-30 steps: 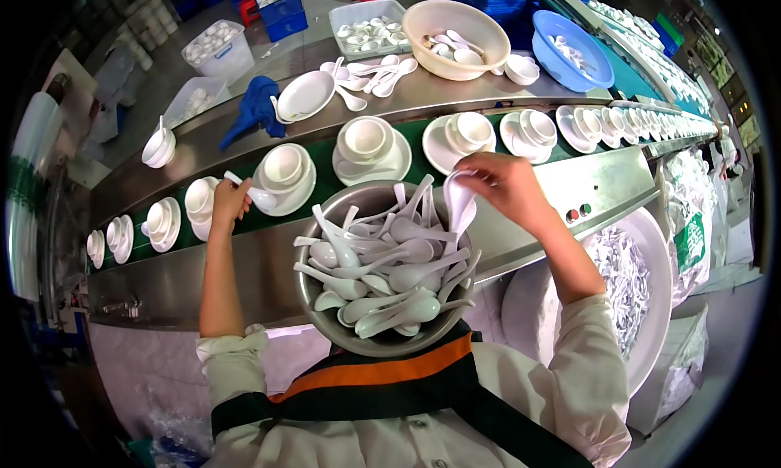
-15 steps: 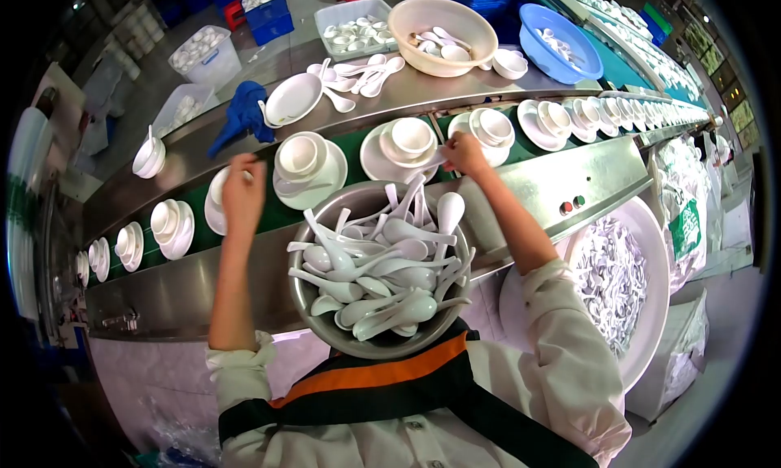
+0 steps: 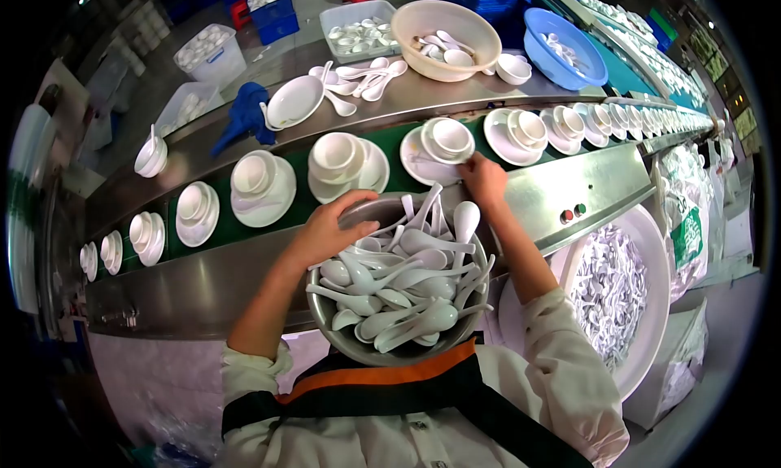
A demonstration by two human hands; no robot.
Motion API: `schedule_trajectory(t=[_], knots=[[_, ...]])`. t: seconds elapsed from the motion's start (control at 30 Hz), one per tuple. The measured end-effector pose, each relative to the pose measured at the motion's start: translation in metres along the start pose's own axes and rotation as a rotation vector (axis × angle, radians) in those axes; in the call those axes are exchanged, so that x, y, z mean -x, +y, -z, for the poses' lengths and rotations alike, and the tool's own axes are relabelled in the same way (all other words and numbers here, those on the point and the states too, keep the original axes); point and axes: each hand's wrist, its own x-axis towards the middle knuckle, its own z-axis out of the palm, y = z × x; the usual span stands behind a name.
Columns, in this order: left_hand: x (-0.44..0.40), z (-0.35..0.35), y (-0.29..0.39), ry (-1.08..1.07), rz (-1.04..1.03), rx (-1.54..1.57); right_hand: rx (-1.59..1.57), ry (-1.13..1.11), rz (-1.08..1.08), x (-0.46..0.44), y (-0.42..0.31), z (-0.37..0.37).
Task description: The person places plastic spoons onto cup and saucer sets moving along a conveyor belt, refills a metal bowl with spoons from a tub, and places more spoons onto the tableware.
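A metal bowl [image 3: 325, 325] heaped with white spoons [image 3: 407, 285] rests against the dark apron. My left hand [image 3: 338, 228] is over its left rim, thumb and fingers apart, holding nothing. At the near edge of a saucer [image 3: 415, 160] with a cup on it, my right hand [image 3: 482, 177] is closed; a spoon's end seems to lie by its fingertips, too small to make out. Stacked cups and saucers [image 3: 333, 157] stand in a row on the green belt [image 3: 305, 198], several with a spoon on the saucer.
Behind the belt, a steel ledge [image 3: 382, 114] carries a blue cloth [image 3: 246, 114], a white plate [image 3: 294, 102], loose spoons, a beige basin [image 3: 488, 37] and a blue basin [image 3: 529, 28]. A large tub [image 3: 657, 305] of wrapped items and a panel with red and green buttons [image 3: 598, 193] are at right.
My left hand has moved from the belt to the bowl's rim and opened. My right hand has gone down to a saucer, and the sets on the belt have shifted left.
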Motion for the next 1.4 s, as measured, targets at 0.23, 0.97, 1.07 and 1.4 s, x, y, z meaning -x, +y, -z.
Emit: schedule_trajectory(t=[0.23, 0.97, 1.07, 1.4], knots=[[-0.005, -0.014, 0.003, 0.006, -0.014, -0.267, -0.353, -0.479, 0.185, -0.008, -0.023, 0.077], [0.001, -0.044, 0.004, 0.197, -0.019, -0.303, -0.542, -0.305, 0.305, 0.006, -0.007, 0.014], [0.002, -0.043, -0.001, 0.227, -0.042, -0.279, -0.524, -0.266, 0.271, 0.009, -0.010, 0.014], [0.001, -0.046, -0.001, 0.214, -0.018, -0.280, -0.054, 0.021, 0.339, 0.008, 0.032, 0.017]])
